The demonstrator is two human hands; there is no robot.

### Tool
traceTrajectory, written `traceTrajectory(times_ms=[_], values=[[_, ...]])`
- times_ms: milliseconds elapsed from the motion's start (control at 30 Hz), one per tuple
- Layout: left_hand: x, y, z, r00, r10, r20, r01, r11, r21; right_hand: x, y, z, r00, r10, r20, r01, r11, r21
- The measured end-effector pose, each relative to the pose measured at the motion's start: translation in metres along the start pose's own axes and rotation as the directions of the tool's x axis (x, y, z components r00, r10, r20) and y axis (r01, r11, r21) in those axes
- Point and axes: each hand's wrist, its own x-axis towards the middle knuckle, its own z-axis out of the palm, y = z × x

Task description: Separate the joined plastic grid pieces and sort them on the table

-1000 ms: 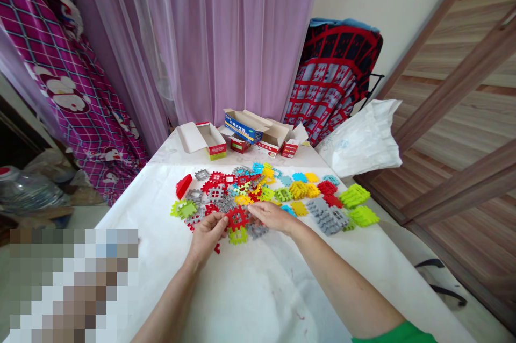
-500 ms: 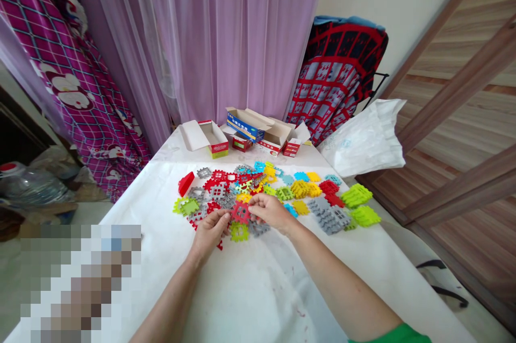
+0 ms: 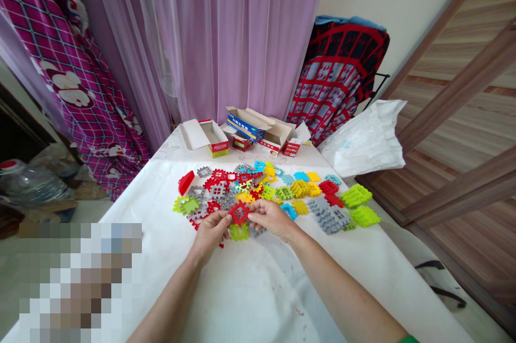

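Observation:
Between my two hands is a red notched building tile [image 3: 240, 213] with a window-like grid in its middle. My left hand [image 3: 212, 230] pinches its left edge, and my right hand [image 3: 271, 218] pinches the right edge. Just below it lies a lime green tile [image 3: 239, 232], partly covered. A mixed heap of red, grey, yellow and blue tiles spreads behind my hands, with a grey tile [image 3: 218, 191] on it. To the right sit sorted piles: a grey stack [image 3: 327, 215], a yellow stack [image 3: 300, 188], a red stack [image 3: 330, 192] and lime green stacks [image 3: 357, 195].
Open cardboard boxes, among them a blue box [image 3: 245, 123] and a red and white box [image 3: 217, 144], stand at the table's far end. A red wedge-shaped piece [image 3: 186, 183] lies left of the heap. A white bag [image 3: 363, 138] hangs past the right edge.
The red tile has turned in my fingers and now sits with a corner up. Both hands stay in nearly the same place.

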Motion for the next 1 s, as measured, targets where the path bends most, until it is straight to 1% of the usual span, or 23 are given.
traceTrajectory(times_ms=[67, 100, 133, 200, 267, 300, 367, 433, 567, 700, 733, 833, 900, 1000], values=[[0.0, 0.0, 0.0, 1.0, 0.006, 0.004, -0.006, 1.0, 0.005, -0.004, -0.004, -0.004, 0.994, -0.103, -0.034, 0.094, 0.974, -0.204], [0.0, 0.0, 0.0, 1.0, 0.005, 0.006, -0.005, 1.0, 0.013, -0.007, -0.007, -0.006, 0.983, -0.181, -0.034, 0.16, 0.93, -0.332], [0.0, 0.0, 0.0, 1.0, 0.003, 0.007, -0.003, 1.0, 0.024, -0.01, -0.011, -0.008, 0.965, -0.263, -0.006, 0.231, 0.858, -0.459], [0.0, -0.002, 0.001, 1.0, 0.002, 0.018, -0.003, 0.999, 0.047, -0.016, -0.02, -0.011, 0.92, -0.376, 0.105, 0.347, 0.665, -0.661], [0.0, -0.004, 0.001, 0.999, 0.01, 0.037, -0.013, 0.998, 0.065, -0.019, -0.026, -0.012, 0.89, -0.403, 0.212, 0.404, 0.487, -0.774], [0.0, -0.005, 0.001, 0.999, 0.017, 0.047, -0.02, 0.997, 0.073, -0.02, -0.029, -0.012, 0.884, -0.397, 0.247, 0.415, 0.423, -0.805], [0.001, -0.006, 0.001, 0.997, 0.028, 0.068, -0.034, 0.996, 0.085, -0.021, -0.032, -0.011, 0.879, -0.381, 0.287, 0.423, 0.344, -0.839], [0.001, -0.007, 0.0, 0.996, 0.034, 0.084, -0.041, 0.995, 0.09, -0.02, -0.033, -0.01, 0.875, -0.375, 0.305, 0.43, 0.316, -0.846], [0.002, -0.01, 0.0, 0.994, 0.027, 0.108, -0.037, 0.996, 0.085, -0.021, -0.034, -0.01, 0.87, -0.382, 0.312, 0.44, 0.316, -0.84], [0.003, -0.013, 0.002, 0.996, 0.018, 0.091, -0.024, 0.997, 0.07, -0.025, -0.035, -0.009, 0.871, -0.386, 0.303, 0.429, 0.299, -0.853], [0.003, -0.014, 0.002, 0.997, 0.018, 0.069, -0.022, 0.998, 0.062, -0.027, -0.035, -0.007, 0.878, -0.392, 0.275, 0.404, 0.3, -0.864], [0.003, -0.015, 0.006, 1.0, 0.018, -0.015, -0.018, 1.0, 0.025, -0.031, -0.036, -0.002, 0.908, -0.405, 0.108, 0.262, 0.347, -0.901], [0.003, -0.015, 0.008, 0.999, 0.017, -0.049, -0.017, 1.0, 0.001, -0.033, -0.037, 0.001, 0.918, -0.396, 0.03, 0.187, 0.366, -0.912], [0.002, -0.016, 0.01, 0.999, 0.015, -0.04, -0.015, 1.0, -0.015, -0.034, -0.039, 0.005, 0.925, -0.378, 0.04, 0.176, 0.332, -0.927]])
